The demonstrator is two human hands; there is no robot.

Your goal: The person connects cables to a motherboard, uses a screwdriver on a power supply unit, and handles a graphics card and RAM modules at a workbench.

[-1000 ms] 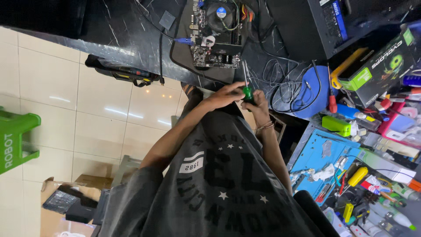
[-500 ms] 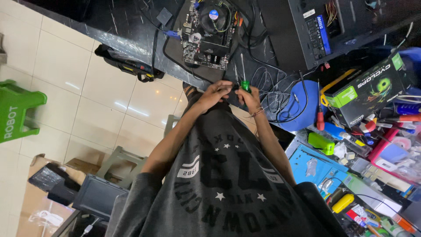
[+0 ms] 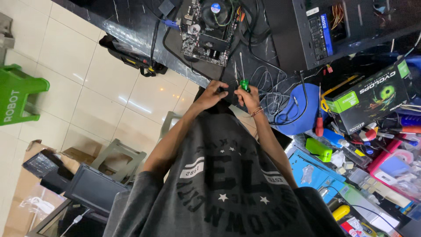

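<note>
1. As seen from the head camera, both hands meet at the edge of the black tabletop, just below the motherboard that lies bare on it.
2. The right hand is clenched round a green-handled screwdriver. Its thin shaft rises toward the motherboard's lower right corner, and the tip stands short of the board.
3. The left hand sits just beside the right, below the motherboard's lower edge. Its fingers are curled over a small dark object held between the two hands. What kind of object it is cannot be told.
4. Loose grey and black cables run from the motherboard down and to the right, and pass close by the right hand.
5. An open computer case stands directly right of the motherboard.
6. Further right and lower than the motherboard lie a blue round lid, a red-handled screwdriver and a black-and-green carton.
7. A blue work mat with small parts on it lies well below and right of the motherboard, beside the person's right forearm.
8. A green plastic stool stands on the tiled floor, far left of the motherboard.
</note>
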